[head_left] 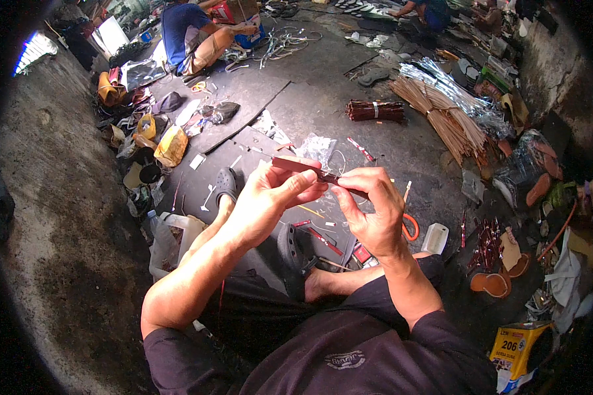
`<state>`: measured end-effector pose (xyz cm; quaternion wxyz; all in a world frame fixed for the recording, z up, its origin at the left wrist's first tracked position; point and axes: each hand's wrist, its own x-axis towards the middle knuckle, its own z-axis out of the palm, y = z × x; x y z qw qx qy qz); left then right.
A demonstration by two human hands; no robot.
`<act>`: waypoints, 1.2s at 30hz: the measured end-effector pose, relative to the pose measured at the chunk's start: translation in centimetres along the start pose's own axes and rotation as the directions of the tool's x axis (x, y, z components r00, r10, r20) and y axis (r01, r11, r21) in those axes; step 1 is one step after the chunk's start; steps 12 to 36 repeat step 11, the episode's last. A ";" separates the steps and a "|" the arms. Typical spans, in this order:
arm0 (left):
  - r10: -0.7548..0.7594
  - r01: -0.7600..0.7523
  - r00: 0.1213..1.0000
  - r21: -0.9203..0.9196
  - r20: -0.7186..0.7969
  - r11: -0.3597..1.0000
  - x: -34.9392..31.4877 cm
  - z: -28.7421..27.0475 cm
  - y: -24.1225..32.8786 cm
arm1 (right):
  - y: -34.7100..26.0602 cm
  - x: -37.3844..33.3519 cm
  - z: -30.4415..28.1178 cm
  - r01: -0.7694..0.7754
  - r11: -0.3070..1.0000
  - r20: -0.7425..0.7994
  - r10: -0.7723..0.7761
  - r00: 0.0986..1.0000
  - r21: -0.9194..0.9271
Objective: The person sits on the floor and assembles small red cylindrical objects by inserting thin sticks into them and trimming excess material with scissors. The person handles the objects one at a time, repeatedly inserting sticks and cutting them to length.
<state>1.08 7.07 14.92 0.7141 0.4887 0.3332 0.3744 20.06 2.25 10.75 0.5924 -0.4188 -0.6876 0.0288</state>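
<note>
Both hands meet at chest height over the sitter's crossed legs. The left hand pinches one end of a narrow dark red strip between thumb and forefinger, its grip narrow and closed on the material; the right hand pinches the other end, fingers curled tight, so the strip spans the short gap between the two hands, held clear of the floor. The step in hand appears to be fingertip shaping or folding of this strip; the next move would call for a steady two-point hold and fine thumb pressure, not force. Directly below the hands, on the dark floor mat, lie red offcuts, an orange-handled pair of scissors just beside the right wrist, and a small white rectangular tray. A dark clog sits near the left forearm, with a translucent white jug beside the left elbow. Farther out, a tied bundle of dark red strips and a fan of tan strips lie well apart from the hands. A yellow printed carton stands at lower right; a crumpled yellow bag lies at left. Another person sits at the far edge.
</note>
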 end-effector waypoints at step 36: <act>-0.068 0.068 0.998 -0.007 -0.020 0.998 0.3 -0.4 -0.5 | -0.6 -0.2 -0.8 -0.467 0.842 0.180 0.433 0.883 0.269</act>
